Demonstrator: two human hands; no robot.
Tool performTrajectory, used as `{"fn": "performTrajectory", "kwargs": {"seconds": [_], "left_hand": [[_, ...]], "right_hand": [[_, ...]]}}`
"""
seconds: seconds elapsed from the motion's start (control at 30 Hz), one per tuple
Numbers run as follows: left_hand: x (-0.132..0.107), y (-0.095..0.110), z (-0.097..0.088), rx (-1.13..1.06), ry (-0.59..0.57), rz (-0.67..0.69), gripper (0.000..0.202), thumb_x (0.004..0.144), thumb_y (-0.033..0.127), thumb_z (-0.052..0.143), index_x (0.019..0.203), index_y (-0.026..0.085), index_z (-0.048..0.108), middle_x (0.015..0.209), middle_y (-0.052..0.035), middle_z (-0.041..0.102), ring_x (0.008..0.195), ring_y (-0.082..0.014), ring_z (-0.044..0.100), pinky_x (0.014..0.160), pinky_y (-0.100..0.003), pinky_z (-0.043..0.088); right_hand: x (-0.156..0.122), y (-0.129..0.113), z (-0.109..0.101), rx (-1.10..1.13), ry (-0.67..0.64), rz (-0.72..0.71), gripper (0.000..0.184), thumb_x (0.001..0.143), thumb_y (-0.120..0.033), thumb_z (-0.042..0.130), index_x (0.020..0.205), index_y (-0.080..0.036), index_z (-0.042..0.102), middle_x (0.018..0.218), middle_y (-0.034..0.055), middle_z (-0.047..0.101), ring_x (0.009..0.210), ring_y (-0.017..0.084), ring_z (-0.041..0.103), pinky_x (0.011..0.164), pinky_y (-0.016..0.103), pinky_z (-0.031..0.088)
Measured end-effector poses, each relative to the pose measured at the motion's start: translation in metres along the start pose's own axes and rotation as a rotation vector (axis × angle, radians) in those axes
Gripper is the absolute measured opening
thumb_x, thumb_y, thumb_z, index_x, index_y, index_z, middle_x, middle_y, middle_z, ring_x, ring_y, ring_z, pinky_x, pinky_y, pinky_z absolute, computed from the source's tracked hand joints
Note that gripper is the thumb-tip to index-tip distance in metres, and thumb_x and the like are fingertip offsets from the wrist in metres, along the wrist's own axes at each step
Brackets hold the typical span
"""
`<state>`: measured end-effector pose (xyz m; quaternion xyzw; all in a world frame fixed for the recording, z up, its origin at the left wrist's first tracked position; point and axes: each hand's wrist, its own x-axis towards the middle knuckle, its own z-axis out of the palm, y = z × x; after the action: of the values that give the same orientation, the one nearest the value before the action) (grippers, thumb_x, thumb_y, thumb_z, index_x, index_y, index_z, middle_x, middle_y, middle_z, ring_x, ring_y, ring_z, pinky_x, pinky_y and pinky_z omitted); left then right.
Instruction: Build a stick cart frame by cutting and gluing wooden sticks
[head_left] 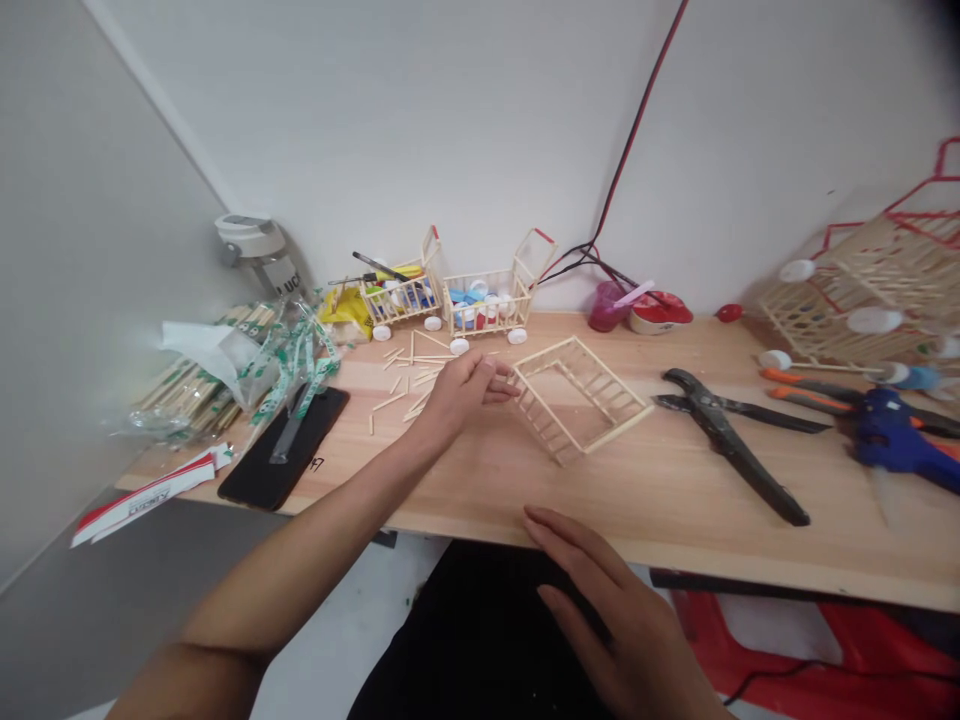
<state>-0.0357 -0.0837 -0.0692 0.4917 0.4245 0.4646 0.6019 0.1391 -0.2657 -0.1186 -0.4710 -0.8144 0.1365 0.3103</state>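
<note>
My left hand (465,390) reaches over the wooden table top (480,480), holding nothing, with its fingertips at or very near the corner of an open frame of glued craft sticks (581,400). That frame lies tilted on the wood. Loose craft sticks (412,375) are scattered just left of my left hand. My right hand (592,600) hangs at the table's front edge, its fingers slightly spread and empty, close to nothing but the edge.
Two small stick carts on bottle-cap wheels (450,295) hold coloured caps at the back. A black pair of pliers (720,425) and a blue glue gun (892,435) lie to the right. A larger stick cart (862,290) stands at far right. Bundled sticks in plastic (225,375) and a black tablet (281,450) lie left.
</note>
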Motion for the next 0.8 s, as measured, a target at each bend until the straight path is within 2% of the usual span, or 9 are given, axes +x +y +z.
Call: {"fn": "performTrajectory", "kwargs": {"seconds": [0.13, 0.2, 0.37, 0.4, 0.5, 0.6, 0.7, 0.8], "left_hand": [[0.004, -0.002, -0.001, 0.000, -0.018, 0.001, 0.020, 0.099, 0.025, 0.049, 0.085, 0.012, 0.056, 0.082, -0.0045, 0.067, 0.074, -0.0136, 0.073, 0.072, -0.025, 0.057], [0.002, -0.002, -0.003, 0.018, -0.025, 0.017, 0.021, 0.097, 0.029, 0.050, 0.086, 0.013, 0.057, 0.078, -0.0040, 0.066, 0.072, -0.0138, 0.071, 0.068, -0.025, 0.056], [-0.021, 0.007, -0.008, 0.170, 0.045, 0.316, 0.024, 0.092, 0.036, 0.061, 0.082, 0.014, 0.064, 0.061, 0.0019, 0.057, 0.056, -0.0069, 0.053, 0.057, -0.018, 0.043], [-0.028, 0.009, -0.007, 0.148, 0.002, 0.321, 0.024, 0.093, 0.037, 0.061, 0.083, 0.015, 0.064, 0.060, 0.0019, 0.058, 0.055, -0.0074, 0.053, 0.056, -0.018, 0.042], [-0.043, 0.014, -0.002, 0.027, -0.208, 0.218, 0.027, 0.095, 0.042, 0.056, 0.084, 0.017, 0.057, 0.072, -0.0023, 0.068, 0.058, -0.0103, 0.058, 0.056, -0.021, 0.044], [-0.046, 0.016, 0.003, -0.036, -0.294, 0.155, 0.030, 0.096, 0.044, 0.054, 0.081, 0.018, 0.049, 0.087, -0.0054, 0.073, 0.066, -0.0111, 0.062, 0.062, -0.023, 0.048], [-0.038, 0.018, 0.008, -0.040, -0.352, 0.163, 0.031, 0.096, 0.045, 0.053, 0.080, 0.019, 0.047, 0.076, -0.0021, 0.067, 0.066, -0.0125, 0.062, 0.063, -0.025, 0.048], [-0.029, 0.019, 0.013, -0.031, -0.436, 0.185, 0.032, 0.096, 0.047, 0.051, 0.080, 0.020, 0.045, 0.069, 0.0002, 0.061, 0.063, -0.0126, 0.060, 0.061, -0.025, 0.046]], "right_hand": [[0.009, -0.004, 0.001, 0.011, -0.013, -0.019, 0.044, 0.096, -0.022, 0.053, 0.140, -0.024, 0.054, 0.137, 0.0064, 0.063, 0.127, 0.016, 0.059, 0.104, 0.030, 0.052], [0.019, -0.007, 0.002, 0.022, -0.011, -0.035, 0.042, 0.097, -0.023, 0.052, 0.139, -0.022, 0.056, 0.136, 0.0078, 0.064, 0.126, 0.016, 0.059, 0.106, 0.031, 0.051], [0.052, -0.013, -0.012, 0.106, 0.019, -0.032, 0.037, 0.097, -0.022, 0.050, 0.132, -0.018, 0.062, 0.131, 0.0095, 0.067, 0.124, 0.017, 0.061, 0.106, 0.033, 0.051], [0.059, -0.014, -0.019, 0.146, 0.015, -0.016, 0.036, 0.096, -0.022, 0.051, 0.130, -0.019, 0.063, 0.129, 0.0085, 0.068, 0.122, 0.018, 0.063, 0.105, 0.034, 0.052], [0.079, -0.014, -0.042, 0.311, -0.042, 0.087, 0.032, 0.095, -0.027, 0.054, 0.123, -0.025, 0.068, 0.124, 0.0051, 0.072, 0.116, 0.020, 0.067, 0.101, 0.038, 0.054], [0.100, -0.012, -0.065, 0.483, -0.071, 0.194, 0.026, 0.095, -0.037, 0.056, 0.110, -0.026, 0.073, 0.119, 0.0049, 0.074, 0.108, 0.021, 0.070, 0.098, 0.040, 0.056], [0.118, -0.001, -0.079, 0.568, -0.057, 0.223, 0.026, 0.094, -0.042, 0.058, 0.105, -0.026, 0.075, 0.105, 0.0041, 0.076, 0.100, 0.019, 0.072, 0.096, 0.038, 0.057], [0.133, 0.016, -0.086, 0.750, -0.008, 0.296, 0.030, 0.091, -0.050, 0.060, 0.100, -0.024, 0.073, 0.096, 0.0045, 0.076, 0.094, 0.019, 0.072, 0.092, 0.039, 0.059]]}}
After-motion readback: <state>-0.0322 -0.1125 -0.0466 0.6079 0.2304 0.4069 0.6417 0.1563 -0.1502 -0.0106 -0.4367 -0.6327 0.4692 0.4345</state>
